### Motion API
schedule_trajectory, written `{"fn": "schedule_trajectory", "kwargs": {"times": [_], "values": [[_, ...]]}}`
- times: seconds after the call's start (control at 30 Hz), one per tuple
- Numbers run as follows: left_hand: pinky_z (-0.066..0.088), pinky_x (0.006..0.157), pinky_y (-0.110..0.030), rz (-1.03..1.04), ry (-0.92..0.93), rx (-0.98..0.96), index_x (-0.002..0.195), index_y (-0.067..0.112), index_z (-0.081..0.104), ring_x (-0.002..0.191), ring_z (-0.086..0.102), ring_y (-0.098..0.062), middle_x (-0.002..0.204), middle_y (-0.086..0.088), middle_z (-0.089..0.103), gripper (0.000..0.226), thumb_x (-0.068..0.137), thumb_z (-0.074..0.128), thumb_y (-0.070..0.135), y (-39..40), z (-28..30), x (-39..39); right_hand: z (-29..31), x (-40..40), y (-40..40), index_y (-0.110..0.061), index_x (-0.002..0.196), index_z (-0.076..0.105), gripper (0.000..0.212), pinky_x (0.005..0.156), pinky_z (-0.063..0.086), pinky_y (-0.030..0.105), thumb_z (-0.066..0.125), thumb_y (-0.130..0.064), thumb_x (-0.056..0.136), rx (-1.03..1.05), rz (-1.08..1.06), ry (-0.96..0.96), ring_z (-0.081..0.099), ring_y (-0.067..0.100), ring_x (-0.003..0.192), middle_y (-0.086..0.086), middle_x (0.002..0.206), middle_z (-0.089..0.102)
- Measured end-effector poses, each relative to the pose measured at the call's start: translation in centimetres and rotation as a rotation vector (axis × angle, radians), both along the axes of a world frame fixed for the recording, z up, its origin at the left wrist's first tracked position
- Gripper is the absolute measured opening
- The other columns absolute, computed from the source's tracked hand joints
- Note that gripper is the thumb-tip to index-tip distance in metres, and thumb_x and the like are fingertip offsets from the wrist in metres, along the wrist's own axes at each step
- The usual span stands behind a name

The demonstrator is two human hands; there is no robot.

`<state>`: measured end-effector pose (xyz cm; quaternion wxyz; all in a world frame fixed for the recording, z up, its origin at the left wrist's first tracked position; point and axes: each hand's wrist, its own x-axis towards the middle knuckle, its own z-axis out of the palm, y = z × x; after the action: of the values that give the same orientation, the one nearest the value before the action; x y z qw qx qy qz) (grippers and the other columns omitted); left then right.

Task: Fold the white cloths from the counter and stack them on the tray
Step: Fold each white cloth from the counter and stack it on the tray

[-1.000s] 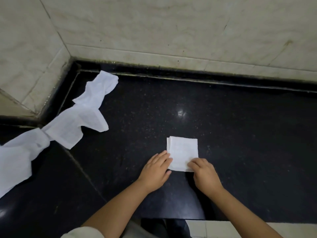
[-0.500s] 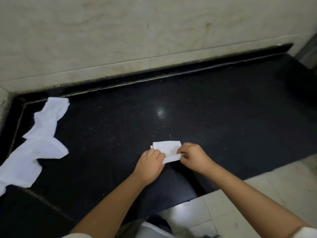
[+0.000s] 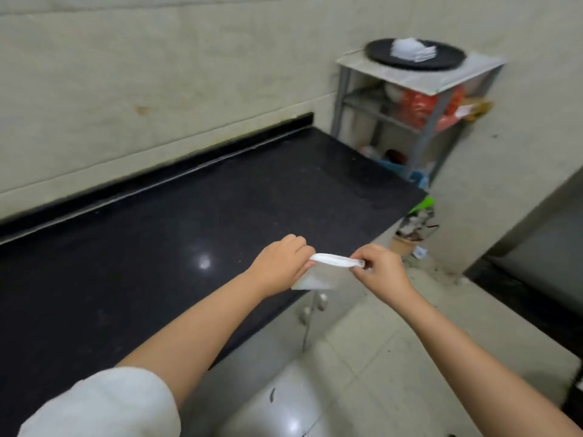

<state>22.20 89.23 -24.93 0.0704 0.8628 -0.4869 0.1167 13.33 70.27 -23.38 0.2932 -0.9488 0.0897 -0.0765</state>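
I pinch the folded white cloth [image 3: 336, 260] flat between my left hand [image 3: 277, 263] and right hand [image 3: 378, 272], each grip closed on an end, keeping its folds together for the round black tray [image 3: 448, 59].

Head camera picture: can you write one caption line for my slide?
Both hands, left and right, carry a folded white cloth toward the black tray.

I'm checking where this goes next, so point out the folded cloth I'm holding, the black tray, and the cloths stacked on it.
folded cloth [image 3: 334, 259]: head view, middle of its upper edge.
black tray [image 3: 378, 52]: head view, bare left rim.
stacked cloths [image 3: 410, 52]: head view, centre of pile.
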Motion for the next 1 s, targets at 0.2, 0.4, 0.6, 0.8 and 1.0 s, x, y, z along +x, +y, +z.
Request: {"fn": "schedule_trajectory", "kwargs": {"times": [0.2, 0.4, 0.6, 0.8, 1.0], "values": [[0.043, 0.086, -0.035, -0.116, 0.166, 0.039, 0.117, 0.009, 0.056, 0.107, 0.047, -0.024, 0.113, -0.009, 0.054, 0.032, 0.098, 0.039, 0.028, -14.1, 4.7, 3.1, 5.5, 0.8, -13.6, -0.004, 0.095, 0.071, 0.017, 0.070, 0.030, 0.019, 0.063, -0.006, 0.080, -0.087, -0.071, -0.016, 0.061, 0.025, 0.091, 0.013, 0.096, 0.070], [0.042, 0.082, -0.033, -0.181, 0.121, -0.048, 0.110, 0.010, 0.059, 0.102, 0.051, -0.021, 0.107, -0.006, 0.056, 0.026, 0.096, 0.044, 0.027, -26.3, 8.3, 10.6, 9.5, 6.8, -25.8, -0.007, 0.097, 0.070, 0.017, 0.064, 0.033, 0.018, 0.061, -0.011, 0.084, -0.150, -0.090, -0.061, 0.049, 0.010, 0.081, 0.004, 0.090, 0.064], [0.041, 0.081, -0.033, -0.145, 0.148, -0.090, 0.102, 0.010, 0.059, 0.098, 0.053, -0.021, 0.102, -0.006, 0.058, 0.021, 0.095, 0.047, 0.026, -38.5, 12.8, 20.6, 14.0, 17.5, -37.7, -0.002, 0.099, 0.070, 0.019, 0.057, 0.027, 0.016, 0.064, -0.009, 0.081, -0.228, -0.061, -0.119, 0.049, 0.011, 0.078, 0.013, 0.099, 0.070], [0.041, 0.074, -0.035, -0.032, 0.200, -0.146, 0.087, 0.005, 0.057, 0.086, 0.058, -0.028, 0.086, -0.007, 0.059, 0.019, 0.094, 0.049, 0.022, -47.5, 18.2, 29.4, 18.6, 27.7, -46.5, -0.006, 0.095, 0.070, 0.017, 0.058, 0.047, 0.012, 0.060, -0.007, 0.082, -0.137, -0.073, -0.149, 0.056, 0.004, 0.056, 0.004, 0.076, 0.064], [0.035, 0.065, -0.024, 0.149, 0.231, -0.262, 0.084, 0.013, 0.054, 0.077, 0.063, -0.020, 0.079, -0.006, 0.069, 0.009, 0.092, 0.053, 0.016, -52.7, 21.4, 36.2, 21.2, 36.7, -52.4, -0.006, 0.090, 0.071, 0.015, 0.077, 0.046, 0.028, 0.061, -0.005, 0.079, -0.086, 0.010, -0.317, 0.061, 0.019, 0.082, 0.007, 0.091, 0.069]]}}
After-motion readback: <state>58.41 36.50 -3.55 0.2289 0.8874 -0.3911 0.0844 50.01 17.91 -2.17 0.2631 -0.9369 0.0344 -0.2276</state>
